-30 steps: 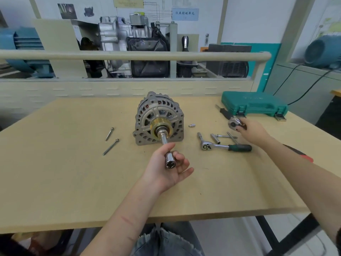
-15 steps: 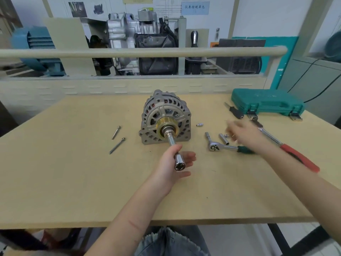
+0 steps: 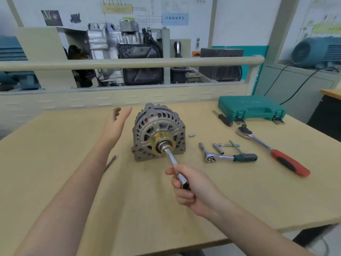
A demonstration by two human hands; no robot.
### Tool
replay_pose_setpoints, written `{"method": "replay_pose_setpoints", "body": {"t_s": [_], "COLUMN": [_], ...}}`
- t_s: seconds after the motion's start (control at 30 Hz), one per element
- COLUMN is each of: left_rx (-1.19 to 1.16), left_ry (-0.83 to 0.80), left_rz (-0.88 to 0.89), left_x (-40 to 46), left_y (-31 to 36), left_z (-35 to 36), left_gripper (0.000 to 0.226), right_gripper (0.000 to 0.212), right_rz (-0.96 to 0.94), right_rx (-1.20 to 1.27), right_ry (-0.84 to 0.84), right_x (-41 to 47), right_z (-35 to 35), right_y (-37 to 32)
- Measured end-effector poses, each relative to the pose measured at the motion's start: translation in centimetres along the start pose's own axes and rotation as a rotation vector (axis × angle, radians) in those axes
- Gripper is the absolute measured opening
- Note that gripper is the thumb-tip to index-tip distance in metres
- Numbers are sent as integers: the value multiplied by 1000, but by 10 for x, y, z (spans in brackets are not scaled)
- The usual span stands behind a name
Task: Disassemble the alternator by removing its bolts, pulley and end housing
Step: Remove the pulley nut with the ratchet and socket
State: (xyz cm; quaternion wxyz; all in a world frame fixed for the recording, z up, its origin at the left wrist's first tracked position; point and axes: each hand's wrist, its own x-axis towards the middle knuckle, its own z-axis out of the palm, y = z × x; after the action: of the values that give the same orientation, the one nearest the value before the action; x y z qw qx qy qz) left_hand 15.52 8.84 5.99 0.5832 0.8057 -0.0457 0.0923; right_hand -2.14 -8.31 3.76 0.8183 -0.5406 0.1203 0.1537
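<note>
Table [image 3: 55,182]: pale wood top, filling the lower two thirds of the frame and carrying all items below.

Tool case [image 3: 251,108]: green, closed, lying flat at the upper right of the table.

Alternator [image 3: 158,132]: grey ribbed housing, standing on edge at the centre of the frame, its face toward the camera. A brass-coloured pulley [image 3: 162,143] sits at the middle of that face.

Long ratchet [image 3: 273,150]: red and black grip, lying diagonally at the right of the frame, head toward the case.

Socket extension [image 3: 173,163]: chrome bar, seated on the pulley's centre and running down the frame toward the camera.

Small ratchet [image 3: 230,157]: green and black handle, lying just right of the alternator. Several loose chrome sockets and bars [image 3: 218,148] lie just above it.

Black-handled driver [image 3: 224,120]: lying between the long ratchet's head and the case.

Bolt [image 3: 110,162]: long, lying left of the alternator, partly hidden by the left forearm.

Small bit [image 3: 192,135]: lying just right of the alternator housing.

Right hand [image 3: 191,189]: lower centre of the frame, fingers curled round the near end of the socket extension.

Left hand [image 3: 118,124]: just left of the alternator, fingers straight and spread, holding nothing; whether it touches the housing cannot be told.
</note>
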Motion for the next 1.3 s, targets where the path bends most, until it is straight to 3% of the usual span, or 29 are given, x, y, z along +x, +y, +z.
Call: {"method": "replay_pose_setpoints", "body": {"t_s": [0.07, 0.13, 0.2, 0.3, 0.37, 0.4, 0.47, 0.6, 0.63, 0.7, 0.77, 0.83, 0.87, 0.93, 1.0, 1.1, 1.3], "left_rx": [-28, -96, -181, -228, -215, -206, -190, -216, -219, -202, -51, 237, 351, 544, 794, 1015, 1061], "left_ry": [-224, -345, -316, -306, -291, -282, -258, -228, -213, -185, -57, 186, 264, 212, 100, 25, 176], "left_rz": [-65, -84, -68, -57, -42, -34, -24, -42, -52, -108, -146, 23, 244, 707, 952, 900, 1036], "left_x": [19, 22, 21, 20, 20, 19, 17, 13, 11, 7, 1, -13, -27, -55, -70, -71, -55], "left_y": [3, 2, -3, -8, -10, -10, -10, -11, -12, -11, -6, -1, 3, 7, 0, -7, -8], "left_z": [16, 32, 41, 41, 41, 41, 41, 40, 40, 42, 44, 40, 36, 28, 29, 44, 65], "left_gripper": [66, 47, 39, 40, 41, 41, 43, 47, 50, 65, 73, 69, 68, 73, 87, 101, 81], "right_gripper": [14, 12, 11, 21, 13, 8, 17, 24, 21, 15, 34, 46, 45, 31, 20, 18, 20], "right_rz": [-22, -49, -129, -329, -414, -458, -536, -313, -307, -392, -495, -556, -577, -598, -547, -343, -168], "right_rx": [-114, -266, -527, -1250, -1684, -1766, -1734, -1174, -1197, -1482, -1777, -1837, -1812, -1731, -1593, -1215, -720], "right_ry": [30, 75, 136, 261, 355, 375, 353, 141, 136, 241, 400, 457, 455, 416, 344, 162, 28], "right_x": [0, 1, 0, -3, -5, -6, -7, -4, -2, 2, 3, 2, 2, 4, 7, 11, 10], "right_z": [-1, -4, -9, -15, -19, -21, -21, -24, -26, -29, -31, -30, -30, -31, -32, -29, -31], "right_y": [-2, -4, -7, -11, -14, -15, -17, -28, -28, -25, -18, -17, -18, -23, -28, -34, -35]}}
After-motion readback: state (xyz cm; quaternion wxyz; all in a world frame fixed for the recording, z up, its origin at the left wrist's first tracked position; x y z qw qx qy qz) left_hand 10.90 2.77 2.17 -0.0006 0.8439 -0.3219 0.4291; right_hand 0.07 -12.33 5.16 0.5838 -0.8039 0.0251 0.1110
